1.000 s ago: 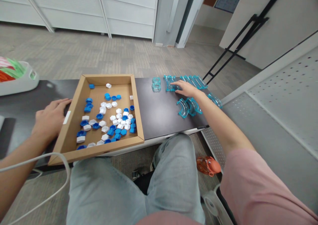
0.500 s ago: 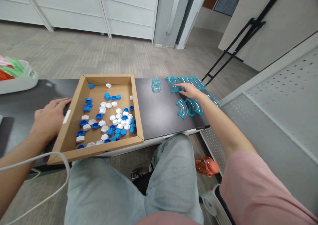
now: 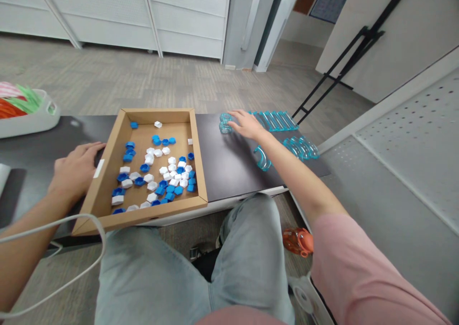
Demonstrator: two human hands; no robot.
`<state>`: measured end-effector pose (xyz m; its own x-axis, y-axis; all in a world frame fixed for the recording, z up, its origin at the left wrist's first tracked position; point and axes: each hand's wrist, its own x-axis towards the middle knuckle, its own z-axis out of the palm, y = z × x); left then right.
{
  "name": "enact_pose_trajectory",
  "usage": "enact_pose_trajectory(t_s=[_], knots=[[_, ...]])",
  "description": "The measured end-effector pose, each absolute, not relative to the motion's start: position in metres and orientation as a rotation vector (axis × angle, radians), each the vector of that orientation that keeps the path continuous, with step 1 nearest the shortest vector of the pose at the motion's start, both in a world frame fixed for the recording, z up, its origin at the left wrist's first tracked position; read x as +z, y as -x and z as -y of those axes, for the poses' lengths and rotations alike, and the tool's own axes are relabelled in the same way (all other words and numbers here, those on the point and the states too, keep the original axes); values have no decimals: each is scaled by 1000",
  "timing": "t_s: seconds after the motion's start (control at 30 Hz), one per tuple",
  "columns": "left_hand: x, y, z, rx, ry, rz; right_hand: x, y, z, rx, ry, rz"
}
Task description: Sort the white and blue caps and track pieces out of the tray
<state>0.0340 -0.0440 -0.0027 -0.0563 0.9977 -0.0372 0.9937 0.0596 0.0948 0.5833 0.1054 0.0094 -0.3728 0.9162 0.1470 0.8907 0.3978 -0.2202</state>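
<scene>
My right hand point(image 3: 246, 125) reaches over the table to a small group of clear teal plastic rings point(image 3: 225, 123). Its fingers are stretched with the thumb apart, and the fingertips are at the group's right edge. Behind the hand lies a row of straight clear teal pieces point(image 3: 276, 120); curved ones point(image 3: 301, 148) lie nearer, with a single curved piece point(image 3: 263, 159) under the forearm. My left hand point(image 3: 77, 167) rests at the left wall of a shallow cardboard box point(image 3: 201, 172), fingers extended. Blue hexagonal pieces point(image 3: 178, 190) and white hexagonal pieces point(image 3: 148, 177) lie scattered inside.
A white basket point(image 3: 46, 114) with colourful contents stands at the table's far left. A white cable point(image 3: 53, 224) loops over my left forearm. An orange bottle point(image 3: 299, 241) is down by my right leg. A perforated grey panel point(image 3: 394, 143) borders the right side.
My right hand has moved left from the row of straight teal pieces to the small group of rings. The left hand stays at the box wall.
</scene>
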Motion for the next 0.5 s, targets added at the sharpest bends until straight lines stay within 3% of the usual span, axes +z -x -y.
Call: enact_pose_trajectory(t_s=[0.17,0.5], knots=[[-6,-32,42,61,-2079,-2250,2,-523,-109,121,1846,2420],[-11,-34,41,147,-2054,-2296,5,-552,-107,142,1868,2443]])
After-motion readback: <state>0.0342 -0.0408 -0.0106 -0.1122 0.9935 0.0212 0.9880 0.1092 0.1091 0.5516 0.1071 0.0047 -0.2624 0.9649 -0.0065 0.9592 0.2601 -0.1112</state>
